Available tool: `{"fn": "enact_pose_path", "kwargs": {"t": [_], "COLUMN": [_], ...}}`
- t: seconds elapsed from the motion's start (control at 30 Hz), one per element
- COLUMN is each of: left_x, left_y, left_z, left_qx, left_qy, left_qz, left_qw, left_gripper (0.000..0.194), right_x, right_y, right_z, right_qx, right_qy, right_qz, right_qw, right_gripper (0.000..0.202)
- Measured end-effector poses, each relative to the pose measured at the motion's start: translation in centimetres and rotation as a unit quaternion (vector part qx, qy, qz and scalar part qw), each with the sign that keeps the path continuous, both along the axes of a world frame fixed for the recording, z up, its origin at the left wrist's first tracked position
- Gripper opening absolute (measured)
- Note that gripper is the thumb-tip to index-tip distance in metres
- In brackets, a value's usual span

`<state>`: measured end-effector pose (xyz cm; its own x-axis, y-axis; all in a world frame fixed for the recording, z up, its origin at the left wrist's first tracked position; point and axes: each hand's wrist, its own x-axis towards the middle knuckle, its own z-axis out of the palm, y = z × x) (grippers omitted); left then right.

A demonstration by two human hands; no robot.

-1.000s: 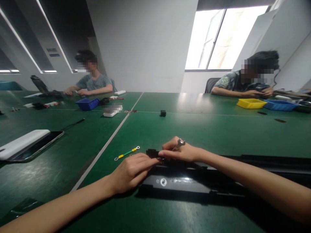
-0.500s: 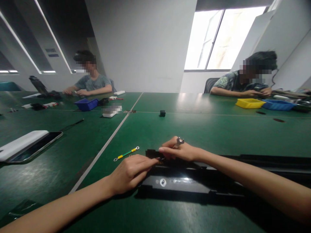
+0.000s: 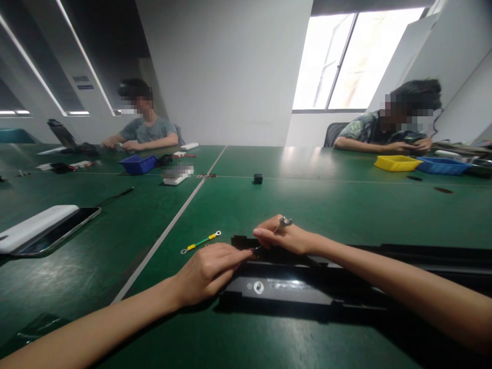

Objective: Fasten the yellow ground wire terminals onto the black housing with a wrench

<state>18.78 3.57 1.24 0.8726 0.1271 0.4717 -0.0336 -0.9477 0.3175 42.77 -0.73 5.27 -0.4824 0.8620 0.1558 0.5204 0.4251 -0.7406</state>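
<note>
Where hands (image 3: 286, 239) converge, wrench (image 3: 285, 222) partly hidden

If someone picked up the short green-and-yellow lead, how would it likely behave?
The lead is probably light, being thin and short. It lies nearly straight, so it may hold its line with some flex in the green middle. The flat ring ends should keep it from rolling far.

1 green table (image 3: 326, 205) carries 1 yellow bin (image 3: 397, 164) and 2 blue bins (image 3: 443, 165) (image 3: 138, 164).
</note>
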Motion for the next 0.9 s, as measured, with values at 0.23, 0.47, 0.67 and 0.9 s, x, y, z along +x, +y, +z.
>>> {"fn": "enact_pose_path", "kwargs": {"t": [0.23, 0.47, 0.67, 0.9], "left_x": [-0.07, 0.02, 0.07, -0.07], "left_y": [-0.03, -0.06, -0.16, -0.35], "left_z": [-0.04, 0.16, 0.02, -0.13], "left_qx": [0.004, 0.07, 0.137, 0.167], "left_qy": [0.007, 0.005, -0.013, -0.008], "left_qz": [0.002, 0.0, 0.018, 0.045], "left_qw": [1.0, 0.998, 0.99, 0.985], "left_gripper": [0.036, 0.04, 0.039, 0.037], "right_x": [-0.02, -0.21, -0.3, -0.29], "right_y": [0.06, -0.1, -0.13, -0.15], "right_z": [0.1, 0.11, 0.2, 0.21], "right_qx": [-0.017, -0.039, -0.042, -0.047], "right_qy": [-0.003, 0.011, 0.005, -0.003], "right_qz": [0.018, -0.004, -0.016, -0.025], "right_qw": [1.0, 0.999, 0.999, 0.999], "right_gripper": [0.051, 0.053, 0.052, 0.049]}}
